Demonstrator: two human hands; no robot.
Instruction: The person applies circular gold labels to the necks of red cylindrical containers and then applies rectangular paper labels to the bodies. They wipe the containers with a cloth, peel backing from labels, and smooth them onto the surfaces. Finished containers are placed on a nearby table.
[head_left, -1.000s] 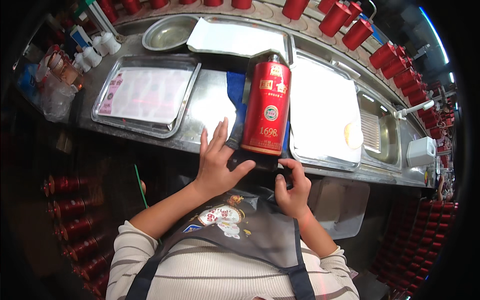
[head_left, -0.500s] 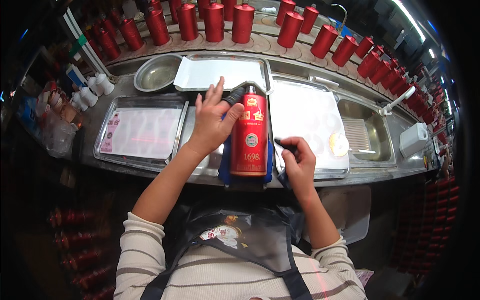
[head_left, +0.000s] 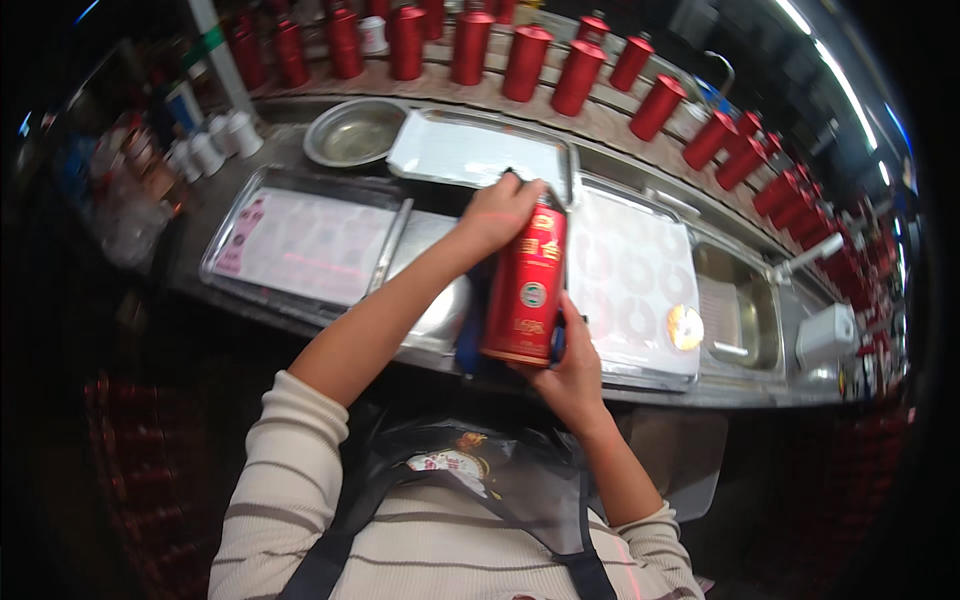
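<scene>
A red bottle [head_left: 525, 290] with gold print and a round green-and-white badge is between my two hands, tilted slightly. My left hand [head_left: 500, 212] is closed round its neck at the top. My right hand [head_left: 572, 372] grips the lower right side near the base, with the thumb up along the edge. Part of a blue padded rest [head_left: 467, 343] shows behind the bottle at the bench's front edge. To the left lies a tray [head_left: 388, 290] with a pale label sheet [head_left: 310, 245] bearing pink labels at one end.
At right, a tray carries a white sheet [head_left: 640, 285] with a round yellow-and-white sticker [head_left: 685, 327]. Beyond are a sink [head_left: 768, 330], a white jug [head_left: 826, 335] and a tap. A metal bowl [head_left: 355, 132] and a white-lined tray [head_left: 480, 150] stand behind. Several red bottles [head_left: 470, 48] line a conveyor.
My left hand has closed round the bottle's neck. My right hand has moved from beside the bottle onto its lower side, and the bottle has tilted. The view has also turned.
</scene>
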